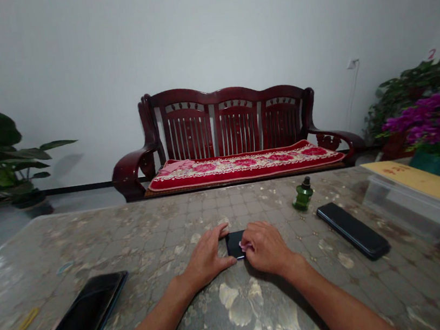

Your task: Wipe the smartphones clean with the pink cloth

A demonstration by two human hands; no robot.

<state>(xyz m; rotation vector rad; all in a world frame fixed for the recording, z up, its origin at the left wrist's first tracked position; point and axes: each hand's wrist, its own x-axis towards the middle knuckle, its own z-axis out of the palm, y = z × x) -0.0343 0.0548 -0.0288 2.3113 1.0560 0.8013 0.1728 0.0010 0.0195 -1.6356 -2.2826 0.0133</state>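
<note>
A small dark flat device with a glossy surface (234, 244) lies on the patterned table cover (240, 307), between my two hands. My left hand (208, 254) rests at its left side, thumb and fingers apart, with the thumb near the lower edge and the fingers near the upper left corner. On the right part of the device, my right hand (264, 246) is closed around a small pink cloth-like piece (246, 246) and presses it to the surface. The right end of the device is hidden under that hand.
A large black tablet-like object (74, 327) lies left, near a yellow band (29, 319). To the right are a green bottle (303, 195), a black case (352, 229) and a clear plastic box (410, 209). A wooden bench (235, 130) stands behind the table.
</note>
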